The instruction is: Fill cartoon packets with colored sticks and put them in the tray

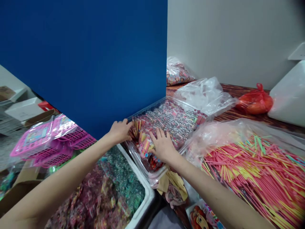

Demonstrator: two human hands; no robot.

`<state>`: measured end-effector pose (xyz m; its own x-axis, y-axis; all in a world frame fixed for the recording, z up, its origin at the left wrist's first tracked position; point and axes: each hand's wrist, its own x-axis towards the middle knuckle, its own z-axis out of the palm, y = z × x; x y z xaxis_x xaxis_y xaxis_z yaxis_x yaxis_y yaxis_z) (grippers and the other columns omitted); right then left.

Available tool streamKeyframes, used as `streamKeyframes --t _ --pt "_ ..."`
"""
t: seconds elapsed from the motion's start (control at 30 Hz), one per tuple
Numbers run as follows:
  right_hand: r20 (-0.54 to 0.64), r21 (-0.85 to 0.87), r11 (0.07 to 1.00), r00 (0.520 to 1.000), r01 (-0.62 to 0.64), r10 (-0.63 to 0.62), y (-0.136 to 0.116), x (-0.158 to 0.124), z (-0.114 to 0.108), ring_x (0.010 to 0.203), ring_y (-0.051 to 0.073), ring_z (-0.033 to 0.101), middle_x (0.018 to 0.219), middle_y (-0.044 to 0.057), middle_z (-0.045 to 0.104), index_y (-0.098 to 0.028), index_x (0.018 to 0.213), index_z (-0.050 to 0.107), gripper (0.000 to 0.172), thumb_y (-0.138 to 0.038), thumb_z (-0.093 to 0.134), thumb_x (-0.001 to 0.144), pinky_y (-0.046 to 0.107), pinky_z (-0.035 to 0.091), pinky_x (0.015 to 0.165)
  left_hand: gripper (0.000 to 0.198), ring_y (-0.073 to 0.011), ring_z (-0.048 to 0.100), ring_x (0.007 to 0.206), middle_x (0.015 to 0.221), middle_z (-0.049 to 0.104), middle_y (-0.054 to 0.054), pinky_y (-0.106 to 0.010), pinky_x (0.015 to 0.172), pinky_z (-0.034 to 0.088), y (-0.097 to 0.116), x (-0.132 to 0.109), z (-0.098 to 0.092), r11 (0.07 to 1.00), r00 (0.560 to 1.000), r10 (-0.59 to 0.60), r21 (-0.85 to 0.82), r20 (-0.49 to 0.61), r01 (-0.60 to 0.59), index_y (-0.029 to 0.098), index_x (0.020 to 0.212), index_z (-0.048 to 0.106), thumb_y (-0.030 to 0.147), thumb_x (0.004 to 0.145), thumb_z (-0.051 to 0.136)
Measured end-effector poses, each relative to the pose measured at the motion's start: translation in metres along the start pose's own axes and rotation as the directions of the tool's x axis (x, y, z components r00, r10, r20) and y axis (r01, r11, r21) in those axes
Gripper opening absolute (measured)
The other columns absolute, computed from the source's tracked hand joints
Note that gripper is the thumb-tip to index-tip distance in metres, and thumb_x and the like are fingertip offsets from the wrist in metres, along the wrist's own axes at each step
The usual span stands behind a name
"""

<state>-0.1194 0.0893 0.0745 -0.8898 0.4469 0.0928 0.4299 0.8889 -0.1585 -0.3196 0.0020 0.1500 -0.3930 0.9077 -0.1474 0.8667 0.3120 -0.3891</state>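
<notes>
A clear plastic tray (138, 156) full of small colourful wrapped pieces (171, 119) lies in front of me. My left hand (120, 130) reaches to the tray's near left corner, fingers curled on a bunch of the pieces there. My right hand (163, 146) lies palm down on the pieces in the tray's near part, fingers spread and flat.
A white tub (143, 203) of wrapped sweets sits at lower left. Pink and yellow sticks (250, 171) in clear plastic fill the right. Behind stand clear bags (205, 93), a red bag (254, 101), pink baskets (52, 140) and a blue panel (95, 57).
</notes>
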Motion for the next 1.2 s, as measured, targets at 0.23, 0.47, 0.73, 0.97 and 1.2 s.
streamKeyframes --t 0.23,0.47,0.73,0.97,1.2 --pt "0.127 0.289 0.956 0.992 -0.052 0.016 0.013 0.001 -0.024 0.139 0.034 0.032 0.155 0.016 0.034 -0.023 0.150 0.031 0.074 -0.058 0.051 0.089 0.051 0.028 0.108 0.028 -0.0305 0.065 0.098 0.107 0.069 -0.015 -0.038 0.084 0.043 0.006 0.036 0.025 0.996 0.995 0.087 0.006 0.052 -0.087 0.020 0.102 0.067 0.035 0.080 0.064" --pt "-0.081 0.551 0.834 0.992 -0.036 0.096 0.031 -0.024 -0.035 0.123 0.025 0.047 0.131 0.008 0.059 -0.022 0.126 0.059 0.039 -0.041 0.054 0.093 0.039 0.034 0.104 0.035 -0.0333 0.064 0.100 0.115 0.065 -0.021 -0.041 0.084 0.045 -0.003 0.023 0.021 0.999 0.998 -0.020 0.034 -0.056 0.022 0.015 0.118 0.061 0.028 0.086 0.053" --pt "-0.134 0.757 0.650 0.957 -0.069 0.257 0.033 -0.057 -0.039 0.109 0.022 0.057 0.107 0.006 0.067 -0.021 0.101 0.067 0.019 -0.025 0.052 0.090 0.035 0.040 0.097 0.077 -0.0362 0.019 0.146 0.162 0.016 -0.013 -0.056 0.111 0.023 0.013 0.037 0.027 0.955 0.953 0.284 0.123 -0.106 -0.271 0.027 0.151 0.027 0.010 0.080 0.053" --pt "-0.054 0.864 0.490 0.945 -0.118 0.322 0.047 -0.117 -0.043 0.105 0.022 0.063 0.107 0.004 0.069 -0.024 0.105 0.068 0.024 -0.035 0.051 0.092 0.034 0.046 0.093 0.072 -0.0414 0.019 0.145 0.160 0.023 -0.016 -0.060 0.112 0.016 0.012 0.027 0.016 0.973 0.971 0.217 0.102 -0.099 -0.207 0.022 0.147 0.037 0.014 0.079 0.058" --pt "0.028 0.933 0.271 0.797 -0.238 0.603 0.063 -0.166 -0.030 0.101 0.026 0.066 0.105 0.007 0.073 -0.024 0.100 0.070 0.030 -0.047 0.060 0.084 0.036 0.051 0.088 0.065 -0.0337 0.069 0.092 0.097 0.073 -0.020 -0.037 0.074 0.050 0.070 -0.012 -0.006 0.970 0.953 0.217 -0.158 0.211 -0.186 0.011 0.117 0.061 0.066 0.085 0.044"
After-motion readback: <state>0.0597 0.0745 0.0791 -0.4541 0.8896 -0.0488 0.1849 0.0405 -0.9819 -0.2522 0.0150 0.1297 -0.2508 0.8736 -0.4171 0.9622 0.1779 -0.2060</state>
